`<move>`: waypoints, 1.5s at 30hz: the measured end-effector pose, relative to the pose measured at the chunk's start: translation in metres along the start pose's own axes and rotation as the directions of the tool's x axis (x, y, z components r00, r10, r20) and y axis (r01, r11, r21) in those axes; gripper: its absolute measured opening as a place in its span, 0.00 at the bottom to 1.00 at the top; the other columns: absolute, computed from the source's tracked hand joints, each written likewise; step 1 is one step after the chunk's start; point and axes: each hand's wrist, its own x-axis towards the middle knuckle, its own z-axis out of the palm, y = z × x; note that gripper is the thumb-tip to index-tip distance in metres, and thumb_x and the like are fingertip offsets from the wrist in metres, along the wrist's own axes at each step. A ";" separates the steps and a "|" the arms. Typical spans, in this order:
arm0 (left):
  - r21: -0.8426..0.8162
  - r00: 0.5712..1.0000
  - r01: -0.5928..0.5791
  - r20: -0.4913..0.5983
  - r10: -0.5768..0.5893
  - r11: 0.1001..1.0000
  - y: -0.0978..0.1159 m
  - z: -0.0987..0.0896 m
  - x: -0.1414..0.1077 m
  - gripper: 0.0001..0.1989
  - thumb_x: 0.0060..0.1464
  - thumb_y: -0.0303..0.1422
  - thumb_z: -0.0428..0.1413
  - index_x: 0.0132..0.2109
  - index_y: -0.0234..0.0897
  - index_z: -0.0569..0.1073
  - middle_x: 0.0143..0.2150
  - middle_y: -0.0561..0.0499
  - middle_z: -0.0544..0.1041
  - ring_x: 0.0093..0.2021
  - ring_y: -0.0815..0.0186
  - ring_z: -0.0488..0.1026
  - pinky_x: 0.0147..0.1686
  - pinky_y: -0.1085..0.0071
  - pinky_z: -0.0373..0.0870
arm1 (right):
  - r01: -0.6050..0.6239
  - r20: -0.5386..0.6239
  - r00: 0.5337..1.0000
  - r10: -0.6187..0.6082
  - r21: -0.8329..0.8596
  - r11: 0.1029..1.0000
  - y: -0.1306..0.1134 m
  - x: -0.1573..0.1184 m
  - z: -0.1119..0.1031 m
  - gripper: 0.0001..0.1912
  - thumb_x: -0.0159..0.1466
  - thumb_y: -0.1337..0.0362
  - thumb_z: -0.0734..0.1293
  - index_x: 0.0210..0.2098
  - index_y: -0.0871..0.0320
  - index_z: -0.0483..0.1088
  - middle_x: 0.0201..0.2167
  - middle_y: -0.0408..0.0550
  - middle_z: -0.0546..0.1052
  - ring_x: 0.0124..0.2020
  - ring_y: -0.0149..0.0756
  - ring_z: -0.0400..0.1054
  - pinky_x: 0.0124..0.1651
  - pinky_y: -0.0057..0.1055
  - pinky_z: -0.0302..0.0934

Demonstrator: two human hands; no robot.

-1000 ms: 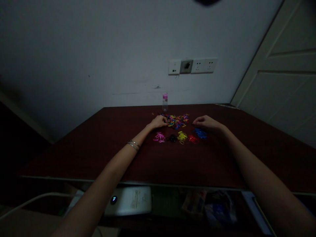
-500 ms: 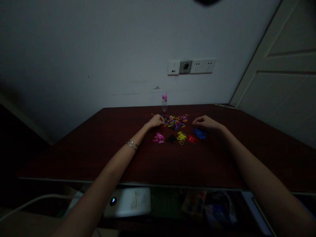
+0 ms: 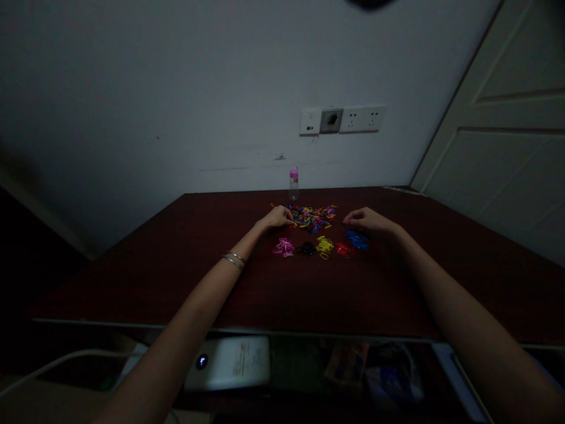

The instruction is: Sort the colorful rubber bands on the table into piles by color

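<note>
A mixed heap of small coloured bands (image 3: 312, 218) lies on the dark red table (image 3: 176, 265). My left hand (image 3: 281, 217) rests at the heap's left edge, fingers curled together; what they hold, if anything, is too small to name. To the right of the heap, my right hand (image 3: 359, 219) has its fingers pinched, just above the blue pile (image 3: 356, 239); anything in the pinch cannot be made out. Nearer me sit a pink pile (image 3: 283, 247), a black pile (image 3: 308, 248), a yellow pile (image 3: 325, 245) and a red pile (image 3: 343, 249).
Behind the heap stands a clear bottle with a pink cap (image 3: 293, 184). Sockets (image 3: 342, 120) are on the wall. Under the tabletop, an open compartment holds a white device (image 3: 233, 362) and packets (image 3: 346, 362). A white cable (image 3: 83, 353) runs at lower left.
My left hand and forearm have shifted very slightly left. My right hand is almost where it was, and the piles look the same.
</note>
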 end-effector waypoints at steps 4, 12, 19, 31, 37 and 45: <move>0.002 1.000 -0.021 0.014 0.021 1.000 0.000 0.001 0.001 0.08 0.38 0.28 0.58 0.29 0.29 0.77 0.22 0.53 0.71 0.23 0.73 0.62 0.25 0.76 0.56 | 0.001 0.004 1.000 -0.001 0.001 1.000 0.000 0.001 0.000 0.13 0.49 0.59 0.67 0.30 0.62 0.72 0.22 0.46 0.72 0.21 0.28 0.61 0.23 0.25 0.55; -0.032 1.000 -0.016 0.002 0.016 0.999 0.004 -0.008 0.001 0.07 0.39 0.28 0.57 0.28 0.30 0.78 0.22 0.51 0.72 0.23 0.72 0.64 0.26 0.75 0.57 | -0.015 -0.007 1.000 0.015 0.023 1.000 0.000 0.000 0.002 0.14 0.49 0.58 0.67 0.30 0.62 0.71 0.22 0.47 0.72 0.21 0.28 0.61 0.23 0.26 0.55; -0.135 0.992 -0.095 0.067 0.105 0.986 0.037 -0.011 0.000 0.08 0.41 0.29 0.57 0.30 0.30 0.78 0.22 0.50 0.73 0.23 0.74 0.63 0.25 0.75 0.57 | 0.001 0.009 1.000 -0.001 0.012 1.000 0.003 0.002 0.003 0.14 0.49 0.58 0.66 0.31 0.63 0.71 0.21 0.46 0.71 0.20 0.27 0.59 0.22 0.26 0.54; -0.273 0.913 -0.161 0.324 0.248 0.948 0.087 0.023 -0.016 0.06 0.40 0.26 0.58 0.30 0.31 0.78 0.21 0.52 0.72 0.22 0.73 0.64 0.27 0.75 0.59 | 0.154 -0.125 0.978 -0.167 -0.109 0.982 -0.005 0.006 0.015 0.16 0.51 0.59 0.64 0.36 0.63 0.72 0.29 0.49 0.75 0.27 0.32 0.65 0.29 0.28 0.59; -0.359 0.960 -0.110 0.203 0.192 0.927 0.071 0.021 -0.010 0.09 0.42 0.30 0.57 0.32 0.29 0.78 0.24 0.51 0.73 0.23 0.73 0.64 0.26 0.75 0.58 | 0.269 -0.093 0.951 -0.296 -0.230 0.935 -0.007 0.016 0.032 0.10 0.53 0.64 0.64 0.34 0.59 0.73 0.34 0.48 0.75 0.36 0.36 0.68 0.41 0.30 0.61; -0.454 0.970 0.181 -0.063 -0.234 0.873 0.033 0.010 -0.005 0.13 0.46 0.35 0.53 0.32 0.28 0.76 0.14 0.58 0.59 0.15 0.77 0.52 0.17 0.77 0.49 | 0.325 -0.028 0.928 -0.370 -0.419 0.848 0.000 0.023 0.037 0.13 0.53 0.70 0.64 0.38 0.57 0.73 0.39 0.49 0.75 0.41 0.39 0.67 0.46 0.34 0.59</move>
